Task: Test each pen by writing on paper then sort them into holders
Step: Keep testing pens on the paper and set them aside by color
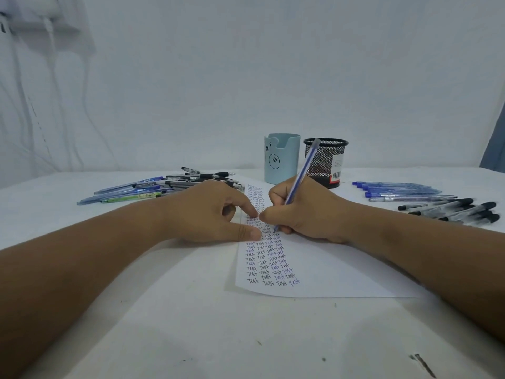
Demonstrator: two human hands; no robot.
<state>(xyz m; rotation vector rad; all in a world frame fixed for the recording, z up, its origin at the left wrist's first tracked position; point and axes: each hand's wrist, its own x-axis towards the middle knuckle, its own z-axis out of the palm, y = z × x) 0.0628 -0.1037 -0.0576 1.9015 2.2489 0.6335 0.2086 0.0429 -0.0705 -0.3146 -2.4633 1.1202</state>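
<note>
Bare forearms enter from both lower corners, resting on the white table (191, 324). Dark scuff marks on the table's near edge.

Left hand (207, 212): loosely open, palm down, forefinger and thumb stretched out with their tips pressing on the left margin of the paper (328, 277). Other fingers curled lightly under. Holds nothing.

Right hand (303, 214): fingers curled round a blue pen (300, 176), writing grip. Pen tilted away from the camera, tip down on the paper just right of the left thumb; far end of the barrel crosses in front of the holders. Heel of this hand lies on the sheet.

Paper: columns of the word "Test" in black and blue ink run down its left part; right part blank.

Behind the hands, side by side and nearly touching: light blue holder (281, 160) with a bear face, and black mesh holder (328, 160) to its right.

Far left: loose heap of mixed pens (164, 187). Far right: row of blue pens (396, 188), and nearer, a cluster of black-capped pens (453, 212).
</note>
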